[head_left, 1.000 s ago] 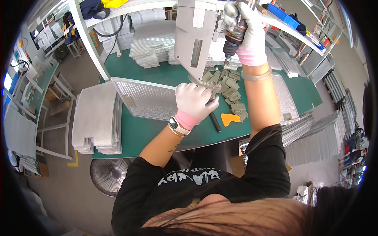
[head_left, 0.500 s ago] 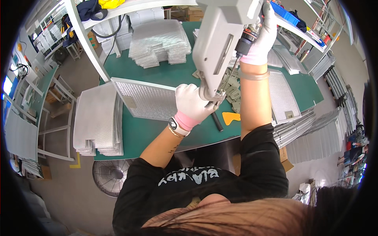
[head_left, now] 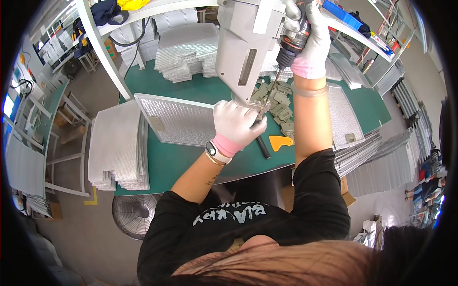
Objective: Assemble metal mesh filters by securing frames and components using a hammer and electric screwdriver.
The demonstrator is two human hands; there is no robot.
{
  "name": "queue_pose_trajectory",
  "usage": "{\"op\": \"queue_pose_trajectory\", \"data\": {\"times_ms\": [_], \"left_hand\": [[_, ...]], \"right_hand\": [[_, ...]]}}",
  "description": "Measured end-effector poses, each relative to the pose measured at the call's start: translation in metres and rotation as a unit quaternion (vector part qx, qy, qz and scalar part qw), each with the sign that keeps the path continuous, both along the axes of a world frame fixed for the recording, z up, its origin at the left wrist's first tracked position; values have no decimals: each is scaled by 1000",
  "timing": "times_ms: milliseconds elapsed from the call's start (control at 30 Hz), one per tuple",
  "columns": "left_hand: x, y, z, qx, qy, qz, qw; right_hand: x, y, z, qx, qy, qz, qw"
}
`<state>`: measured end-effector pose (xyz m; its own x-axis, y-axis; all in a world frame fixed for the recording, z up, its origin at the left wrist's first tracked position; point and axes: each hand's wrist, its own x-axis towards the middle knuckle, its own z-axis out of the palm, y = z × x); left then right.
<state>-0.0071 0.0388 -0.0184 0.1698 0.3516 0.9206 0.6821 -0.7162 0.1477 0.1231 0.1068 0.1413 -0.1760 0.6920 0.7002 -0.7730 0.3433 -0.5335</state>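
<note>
My right hand [head_left: 316, 45], in a white glove with a pink cuff, is wrapped round a black electric screwdriver [head_left: 292, 46]. Its long bit slants down toward my left hand [head_left: 237, 125], gloved the same way. The left fingers are closed on a small metal piece [head_left: 260, 110] at the bit's tip; its exact shape is partly hidden. A large light-grey housing [head_left: 243, 52] with a long slot hangs beside the driver, its narrow lower end at my left fingers. Behind that hand, a framed metal mesh panel [head_left: 183, 120] leans on the green table [head_left: 191, 171].
Several grey-green plates [head_left: 282, 107] lie heaped under the driver. A yellow scraper [head_left: 280, 142] and a black rod [head_left: 263, 148] lie near the front edge. Mesh sheets are stacked left [head_left: 117, 143] and at the back [head_left: 191, 50]. Another framed panel [head_left: 341, 117] lies right. A shelf post [head_left: 106, 52] stands left.
The grey housing has swung left and its lower end has risen slightly. The screwdriver has tilted and shifted a little left. My left hand stays in nearly the same place.
</note>
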Motion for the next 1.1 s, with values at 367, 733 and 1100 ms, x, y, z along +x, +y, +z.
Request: {"op": "queue_pose_trajectory", "data": {"times_ms": [367, 733, 1100], "left_hand": [[4, 4, -7, 5, -24, -7, 1000], [5, 8, -23, -49, -56, -49, 996], [8, 3, -15, -66, -31, -39, 997]], "right_hand": [[-10, -3, 0, 72, -107, 36, 991], [-32, -8, -28, 84, -140, 124, 979], [-37, 3, -20, 79, -137, 193, 968]]}}
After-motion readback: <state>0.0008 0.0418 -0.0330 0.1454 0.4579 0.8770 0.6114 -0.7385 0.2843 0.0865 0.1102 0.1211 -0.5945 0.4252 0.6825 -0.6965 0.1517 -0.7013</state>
